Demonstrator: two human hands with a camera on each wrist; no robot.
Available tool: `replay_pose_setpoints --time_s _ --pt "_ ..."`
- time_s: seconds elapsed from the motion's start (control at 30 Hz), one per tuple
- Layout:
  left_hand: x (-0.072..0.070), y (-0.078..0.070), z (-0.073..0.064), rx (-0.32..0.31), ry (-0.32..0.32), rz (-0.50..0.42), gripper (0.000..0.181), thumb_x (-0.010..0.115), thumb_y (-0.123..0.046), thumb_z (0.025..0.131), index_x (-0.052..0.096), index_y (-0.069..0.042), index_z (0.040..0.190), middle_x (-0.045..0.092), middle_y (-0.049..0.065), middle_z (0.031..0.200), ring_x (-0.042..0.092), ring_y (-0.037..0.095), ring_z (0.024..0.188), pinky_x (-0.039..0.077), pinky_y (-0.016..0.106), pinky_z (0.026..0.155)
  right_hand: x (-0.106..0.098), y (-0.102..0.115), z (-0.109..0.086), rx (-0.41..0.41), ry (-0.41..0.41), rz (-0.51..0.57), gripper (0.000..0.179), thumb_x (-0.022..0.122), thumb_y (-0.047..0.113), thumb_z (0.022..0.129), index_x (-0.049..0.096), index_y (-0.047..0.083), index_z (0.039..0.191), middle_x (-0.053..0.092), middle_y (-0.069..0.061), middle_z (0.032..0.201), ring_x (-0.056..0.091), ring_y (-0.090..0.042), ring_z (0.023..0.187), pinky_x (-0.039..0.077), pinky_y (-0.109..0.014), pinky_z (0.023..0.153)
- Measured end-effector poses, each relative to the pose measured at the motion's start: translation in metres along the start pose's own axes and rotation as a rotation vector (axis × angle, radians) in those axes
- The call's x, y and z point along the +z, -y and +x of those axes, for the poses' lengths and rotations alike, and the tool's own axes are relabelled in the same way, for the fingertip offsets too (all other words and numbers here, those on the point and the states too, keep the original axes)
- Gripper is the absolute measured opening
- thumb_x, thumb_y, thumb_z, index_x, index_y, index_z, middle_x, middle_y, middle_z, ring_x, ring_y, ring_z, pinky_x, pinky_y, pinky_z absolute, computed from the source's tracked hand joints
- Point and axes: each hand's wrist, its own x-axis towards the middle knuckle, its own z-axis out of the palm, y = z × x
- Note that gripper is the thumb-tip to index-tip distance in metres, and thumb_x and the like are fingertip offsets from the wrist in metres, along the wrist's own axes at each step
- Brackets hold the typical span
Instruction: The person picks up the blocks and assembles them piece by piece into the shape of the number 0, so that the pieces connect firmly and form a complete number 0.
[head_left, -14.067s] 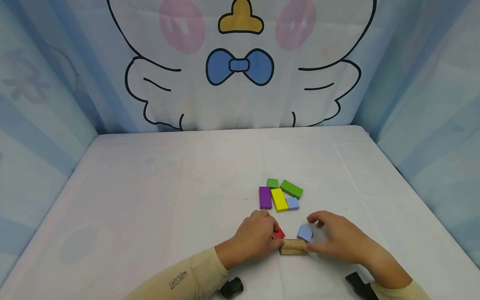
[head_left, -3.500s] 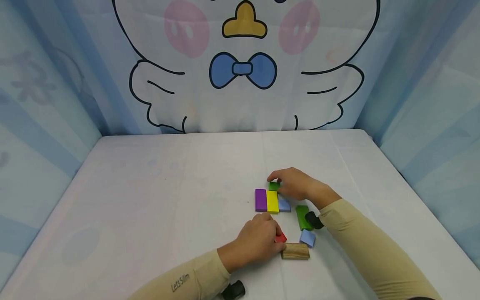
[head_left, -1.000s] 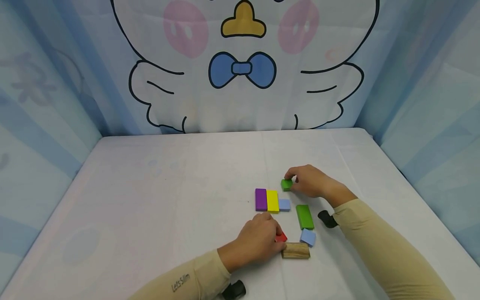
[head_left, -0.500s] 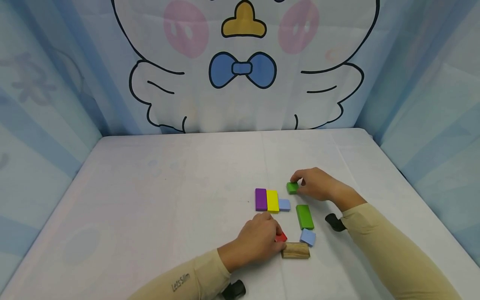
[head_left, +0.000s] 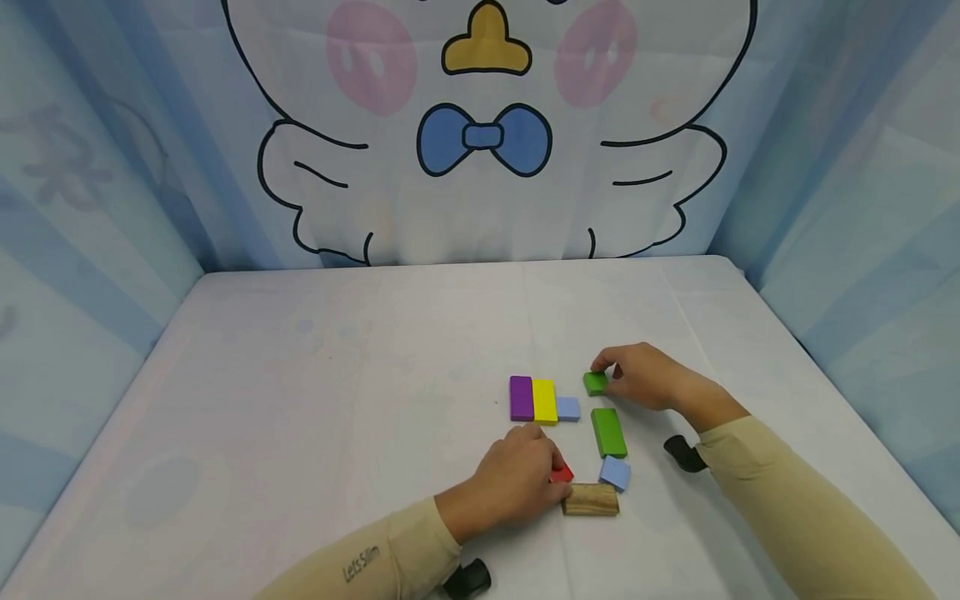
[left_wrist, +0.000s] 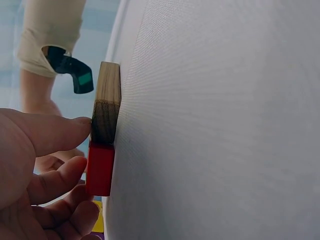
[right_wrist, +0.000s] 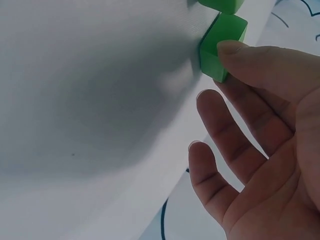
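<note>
My right hand (head_left: 648,375) pinches a small green block (head_left: 596,383) between thumb and index finger, its other fingers loosely bent in the right wrist view. The block is just beyond the far end of a longer green block (head_left: 609,432), which leads down to a tilted light blue block (head_left: 615,472). Below that lies a wood-grain block (head_left: 591,500). My left hand (head_left: 513,479) stays at the near blocks. In the left wrist view its thumb touches the wood-grain block (left_wrist: 106,102) and its index fingertip is at the red block (left_wrist: 100,170), partly hidden in the head view.
A purple block (head_left: 521,398), a yellow block (head_left: 544,402) and another light blue block (head_left: 568,409) lie side by side left of the long green one. They are on a white-covered table (head_left: 300,400), with a printed curtain (head_left: 480,208) behind.
In the last second my right hand has brought the small green block rightward and nearer, towards the long green block. Earlier, that long block was moved beside the tilted blue one. My left hand stays put.
</note>
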Motion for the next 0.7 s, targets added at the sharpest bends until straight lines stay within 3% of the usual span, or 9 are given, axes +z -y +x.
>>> replay_pose_setpoints --time_s 0.7 --pt "0.0003 -0.0004 0.0008 0.008 -0.011 0.006 0.026 0.080 -0.034 0.086 0.076 -0.012 0.099 0.053 -0.003 0.089 0.047 0.011 0.083 0.041 0.022 0.065 0.0004 0.0018 -0.0074 -0.027 0.001 0.016 0.027 0.066 0.007 0.092 0.068 0.007 0.118 0.068 -0.007 0.113 0.059 -0.027 0.097 0.051 -0.046 0.085"
